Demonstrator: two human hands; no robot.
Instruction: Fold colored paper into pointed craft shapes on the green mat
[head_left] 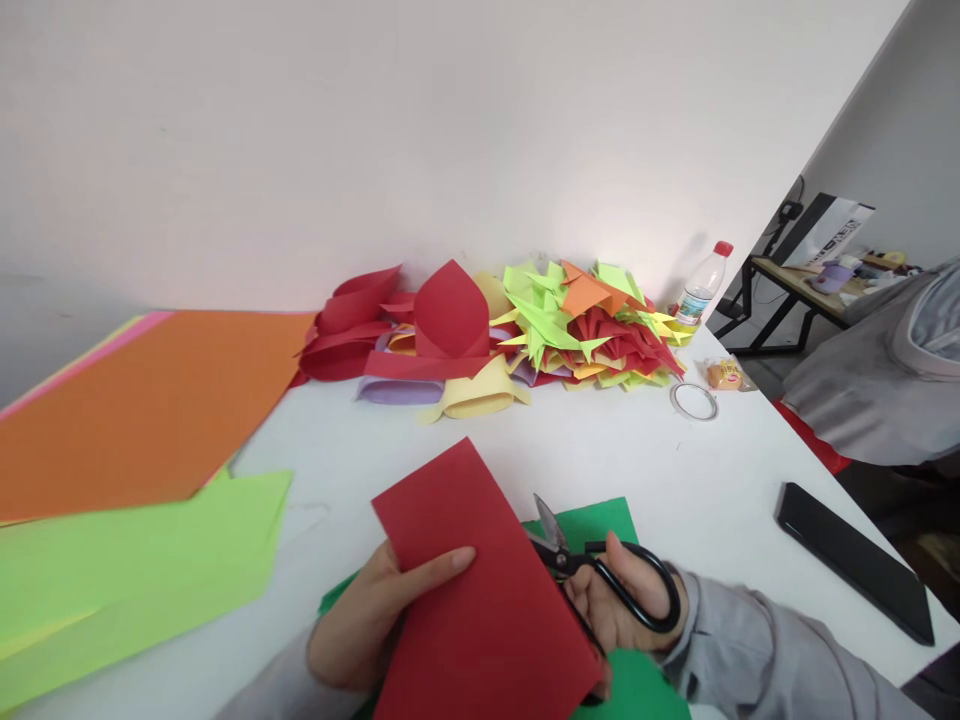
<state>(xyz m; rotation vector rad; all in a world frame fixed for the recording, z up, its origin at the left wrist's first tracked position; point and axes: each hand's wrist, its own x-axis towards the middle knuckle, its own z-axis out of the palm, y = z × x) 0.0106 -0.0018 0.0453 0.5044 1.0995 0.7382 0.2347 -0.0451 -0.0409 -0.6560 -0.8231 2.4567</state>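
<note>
My left hand (375, 615) grips a red sheet of paper (480, 590) by its left edge, thumb on top, holding it tilted above the table. My right hand (619, 605) holds black-handled scissors (600, 565), fingers through the loops, with the blades open against the red sheet's right edge. Under both hands lies a green sheet (600, 525) on the white table (600, 450).
Large orange (142, 400) and lime-green sheets (127, 560) lie at left. A heap of folded paper shapes (510, 330) sits against the wall, beside a water bottle (703, 285), a tape roll (694, 400) and a snack packet (724, 375). A black phone (855, 560) lies at right, near another person in grey (877, 380).
</note>
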